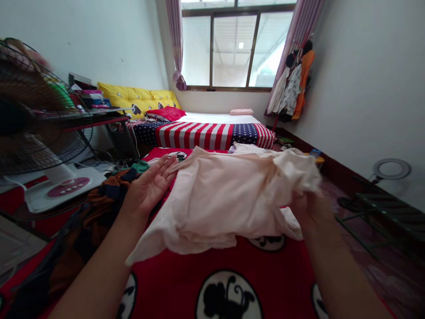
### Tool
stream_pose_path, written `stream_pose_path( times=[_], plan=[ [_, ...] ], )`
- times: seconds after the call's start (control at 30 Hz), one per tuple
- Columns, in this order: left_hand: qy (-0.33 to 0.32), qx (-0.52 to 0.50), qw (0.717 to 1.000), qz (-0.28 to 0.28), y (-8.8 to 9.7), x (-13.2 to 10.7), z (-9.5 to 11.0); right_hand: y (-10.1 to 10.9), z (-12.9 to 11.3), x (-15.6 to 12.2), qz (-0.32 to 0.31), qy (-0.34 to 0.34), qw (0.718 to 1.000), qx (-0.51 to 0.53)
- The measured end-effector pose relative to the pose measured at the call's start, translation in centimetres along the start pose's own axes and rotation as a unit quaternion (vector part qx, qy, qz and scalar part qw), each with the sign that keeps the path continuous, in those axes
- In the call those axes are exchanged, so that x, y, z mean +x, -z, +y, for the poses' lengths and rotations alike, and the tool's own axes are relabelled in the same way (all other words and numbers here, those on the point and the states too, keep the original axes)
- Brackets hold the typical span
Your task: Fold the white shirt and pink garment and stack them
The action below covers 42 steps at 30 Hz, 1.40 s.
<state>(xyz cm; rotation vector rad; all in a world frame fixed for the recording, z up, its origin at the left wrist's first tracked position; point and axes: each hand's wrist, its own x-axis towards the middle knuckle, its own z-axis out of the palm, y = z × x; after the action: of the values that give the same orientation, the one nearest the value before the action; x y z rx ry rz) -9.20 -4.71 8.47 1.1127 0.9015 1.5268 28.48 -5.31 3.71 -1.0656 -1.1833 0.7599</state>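
Note:
A pale pink garment [226, 195] is spread loosely in the air over a red blanket [179, 283] with black-and-white round prints. Its right end is bunched up, and my right hand [307, 206], blurred, is closed on that end. My left hand [154, 186] is at the garment's left edge, palm turned up and fingers stretched out. The fingertips reach the cloth there. One corner of the garment hangs down at the lower left. Behind it, more pale clothing [247, 148] lies at the blanket's far end.
Dark and brown clothes [99, 208] are heaped on the left, beside an electric fan [40, 115]. A bed [199, 135] with a striped, starred cover stands under the window. Clothes hang on a rack [294, 84]. At right are a ring light [392, 168] and a green metal-framed stand [381, 212].

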Motion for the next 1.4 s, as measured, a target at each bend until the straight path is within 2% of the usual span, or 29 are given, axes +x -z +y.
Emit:
stream_pose_path(
  times=[0.07, 0.13, 0.2, 0.23, 0.3, 0.37, 0.43, 0.5, 0.57, 0.63, 0.7, 0.83, 0.97, 1.03, 1.1, 1.2, 1.27, 1.33, 1.4],
  plan=[
    [-0.008, 0.018, 0.998, 0.062, 0.6, 1.1, -1.4, -0.3, 0.9, 0.1, 0.063, -0.047, 0.997, -0.015],
    [-0.014, 0.062, 0.991, 0.115, 1.5, 1.7, -2.3, -0.4, 1.0, -0.2, 0.118, -0.066, 0.99, -0.047],
    [-0.013, 0.115, 0.988, 0.098, 1.8, 1.5, -2.4, -0.5, 0.3, -0.7, 0.097, -0.049, 0.99, -0.089],
    [0.004, 0.151, 0.987, 0.052, 1.5, 1.1, -2.3, -0.6, -0.2, -1.0, 0.051, -0.047, 0.991, -0.118],
    [0.071, 0.245, 0.963, -0.092, 0.1, -0.1, -2.0, -0.8, -1.3, -1.7, -0.092, -0.063, 0.973, -0.204],
    [0.103, 0.348, 0.9, -0.24, -1.9, -1.6, -1.8, -1.1, -2.1, -2.4, -0.227, -0.075, 0.921, -0.308],
    [0.058, 0.427, 0.838, -0.336, -4.0, -3.2, -2.1, -1.5, -2.4, -2.9, -0.302, -0.064, 0.859, -0.408],
    [0.001, 0.475, 0.787, -0.394, -5.7, -4.6, -2.6, -1.9, -2.5, -3.3, -0.338, -0.063, 0.803, -0.487],
    [-0.013, 0.504, 0.739, -0.447, -6.8, -5.7, -3.2, -2.2, -2.6, -3.6, -0.375, -0.076, 0.762, -0.523],
    [-0.011, 0.532, 0.697, -0.481, -7.4, -6.5, -3.6, -2.4, -2.4, -3.8, -0.406, -0.082, 0.743, -0.526],
    [-0.021, 0.548, 0.68, -0.487, -7.6, -6.9, -4.0, -2.6, -2.0, -4.0, -0.403, -0.057, 0.739, -0.537],
    [-0.052, 0.577, 0.69, -0.433, -7.1, -6.9, -6.1, -3.2, 0.1, -4.1, -0.349, 0.021, 0.747, -0.566],
    [-0.076, 0.629, 0.689, -0.352, -6.2, -5.8, -9.2, -4.1, 2.0, -4.0, -0.297, 0.05, 0.777, -0.553],
    [-0.102, 0.619, 0.712, -0.315, -5.9, -5.2, -10.2, -4.5, 2.4, -3.9, -0.267, 0.059, 0.791, -0.547],
    [-0.123, 0.579, 0.755, -0.281, -5.7, -4.6, -10.2, -4.5, 2.2, -3.6, -0.239, 0.056, 0.801, -0.546],
    [-0.114, 0.436, 0.86, -0.24, -5.4, -3.5, -8.5, -4.0, 1.3, -3.0, -0.179, 0.051, 0.827, -0.531],
    [-0.073, 0.316, 0.925, -0.196, -5.1, -2.6, -6.1, -3.2, 0.1, -2.5, -0.14, 0.046, 0.864, -0.482],
    [-0.037, 0.217, 0.967, -0.125, -4.5, -1.8, -3.1, -2.2, -1.7, -2.2, -0.115, 0.039, 0.913, -0.39],
    [-0.033, 0.163, 0.986, -0.033, -3.3, -1.6, -0.1, -0.9, -4.1, -2.7, -0.117, 0.03, 0.95, -0.288]
  ],
)
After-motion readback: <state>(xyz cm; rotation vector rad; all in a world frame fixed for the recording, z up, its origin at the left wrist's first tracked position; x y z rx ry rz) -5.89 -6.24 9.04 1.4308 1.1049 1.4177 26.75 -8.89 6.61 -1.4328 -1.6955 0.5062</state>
